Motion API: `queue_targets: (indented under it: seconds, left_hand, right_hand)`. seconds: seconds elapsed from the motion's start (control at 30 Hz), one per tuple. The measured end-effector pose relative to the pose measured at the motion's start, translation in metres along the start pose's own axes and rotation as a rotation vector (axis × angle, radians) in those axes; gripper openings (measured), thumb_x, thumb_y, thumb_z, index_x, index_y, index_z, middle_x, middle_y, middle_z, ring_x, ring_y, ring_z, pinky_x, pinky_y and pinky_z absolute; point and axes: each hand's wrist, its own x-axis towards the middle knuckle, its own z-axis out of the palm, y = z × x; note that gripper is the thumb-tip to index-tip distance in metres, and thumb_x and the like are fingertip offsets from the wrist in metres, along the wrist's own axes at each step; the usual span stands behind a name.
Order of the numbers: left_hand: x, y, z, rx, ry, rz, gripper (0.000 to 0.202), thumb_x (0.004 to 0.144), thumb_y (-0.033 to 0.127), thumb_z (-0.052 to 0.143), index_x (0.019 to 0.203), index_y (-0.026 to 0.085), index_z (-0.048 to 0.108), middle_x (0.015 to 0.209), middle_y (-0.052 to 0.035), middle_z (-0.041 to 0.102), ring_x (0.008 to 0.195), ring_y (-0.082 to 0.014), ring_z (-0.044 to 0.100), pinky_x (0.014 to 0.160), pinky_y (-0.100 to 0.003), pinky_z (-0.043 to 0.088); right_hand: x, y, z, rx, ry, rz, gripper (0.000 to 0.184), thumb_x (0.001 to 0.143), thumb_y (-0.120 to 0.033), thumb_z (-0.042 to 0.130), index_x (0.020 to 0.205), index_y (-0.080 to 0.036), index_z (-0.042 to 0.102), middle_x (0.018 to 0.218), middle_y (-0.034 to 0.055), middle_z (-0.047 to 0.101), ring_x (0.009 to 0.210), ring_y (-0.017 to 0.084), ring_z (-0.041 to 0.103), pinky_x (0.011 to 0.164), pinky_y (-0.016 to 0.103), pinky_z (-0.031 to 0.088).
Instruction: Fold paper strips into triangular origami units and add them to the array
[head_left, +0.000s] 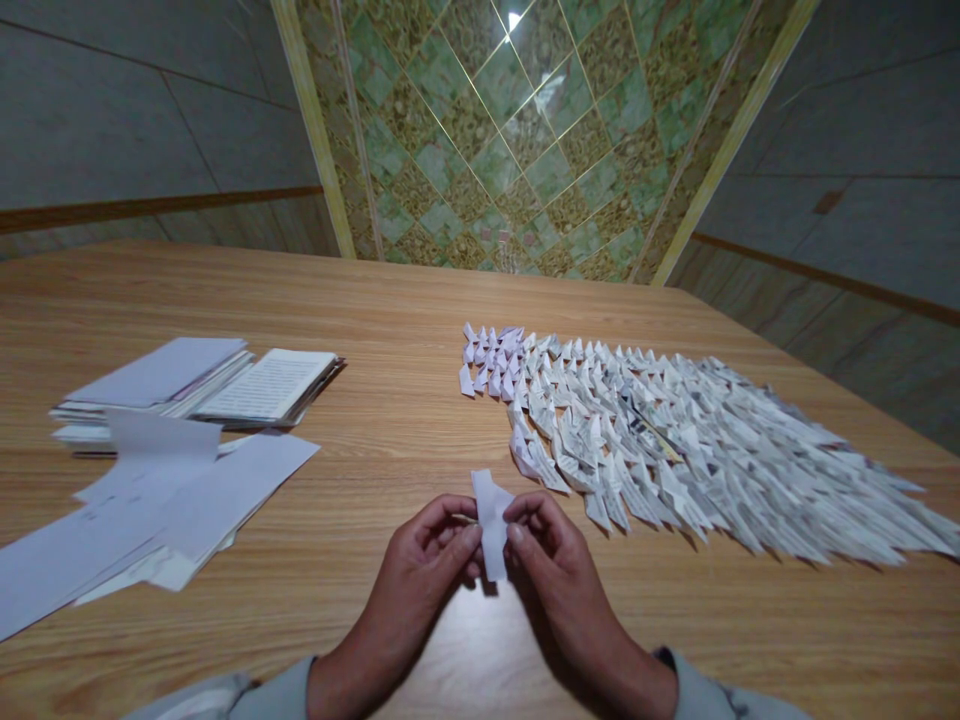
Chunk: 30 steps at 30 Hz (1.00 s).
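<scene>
White paper, a small folded strip, is held upright a little below the centre of the frame, above the table. The left hand pinches its left edge between thumb and fingers, the other fingers curled in; the right hand does the same at the right edge. Neither hand holds anything else that can be seen.

The strip should be very light, soft enough to bend under a fingertip yet stiff along its creases, with little slip. It would probably tear or crumple if pulled hard, so the best hold is a light thumb-and-finger pinch on the folded edges, clear of the loose corners.

As for writing, the book at centre left shows lines of print, too small to read. The sheets at lower left carry a few faint dark marks, not legible. Across the right of the frame, many of the grey folded pieces bear print, also unreadable; the lilac pieces near the centre look plain. No brand or label can be made out.
</scene>
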Motion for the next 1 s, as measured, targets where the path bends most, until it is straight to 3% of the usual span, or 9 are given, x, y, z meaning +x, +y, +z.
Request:
queue_targets:
  seconds: [0.2,0.37,0.57,0.8,1.0]
  left_hand:
    - [-0.0006,0.0011,-0.0006,0.043,0.049,0.068,0.044,0.083,0.042,0.078,0.117,0.016,0.071,0.073,-0.0026,0.071,0.064,-0.0147,0.062,0.06,-0.024,0.05]
    - [-0.0022,0.0042,-0.0006,0.14,0.053,0.145,0.025,0.086,0.036,0.075,0.101,0.017,0.079,0.093,-0.0072,0.072,0.071,-0.0161,0.065,0.062,-0.025,0.053]
    - [-0.0044,0.0054,0.001,0.108,0.017,0.069,0.027,0.087,0.036,0.073,0.104,0.016,0.08,0.077,-0.0056,0.073,0.064,-0.0168,0.065,0.061,-0.026,0.054]
    - [-0.0026,0.0025,0.0,0.082,0.018,0.058,0.028,0.084,0.035,0.076,0.106,0.017,0.08,0.086,-0.0068,0.076,0.068,-0.0171,0.066,0.064,-0.027,0.055]
    - [-0.0024,0.0047,-0.0004,0.102,-0.03,0.085,0.028,0.088,0.038,0.072,0.106,0.018,0.08,0.081,-0.0053,0.073,0.066,-0.017,0.066,0.063,-0.026,0.055]
  right_hand:
    - [-0.0018,0.0024,-0.0014,-0.066,0.001,-0.007,0.015,0.095,-0.037,0.064,0.097,-0.023,0.058,0.085,-0.0015,0.064,0.074,0.015,0.061,0.069,0.027,0.049]
    - [-0.0023,-0.0007,0.0004,-0.134,0.013,-0.054,0.018,0.094,-0.039,0.065,0.094,-0.022,0.06,0.084,0.0,0.063,0.078,0.016,0.062,0.071,0.027,0.05]
    - [-0.0017,-0.003,0.0038,-0.082,-0.047,-0.017,0.015,0.098,-0.038,0.059,0.098,-0.023,0.058,0.081,0.0,0.066,0.073,0.017,0.065,0.07,0.029,0.052]
    - [-0.0022,-0.0028,0.0016,-0.205,-0.017,-0.043,0.012,0.097,-0.034,0.06,0.098,-0.022,0.06,0.083,0.0001,0.066,0.074,0.016,0.065,0.068,0.027,0.052]
    - [-0.0019,0.0007,0.0018,-0.034,-0.066,0.009,0.016,0.099,-0.037,0.059,0.104,-0.023,0.055,0.083,-0.0001,0.067,0.071,0.016,0.066,0.069,0.03,0.052]
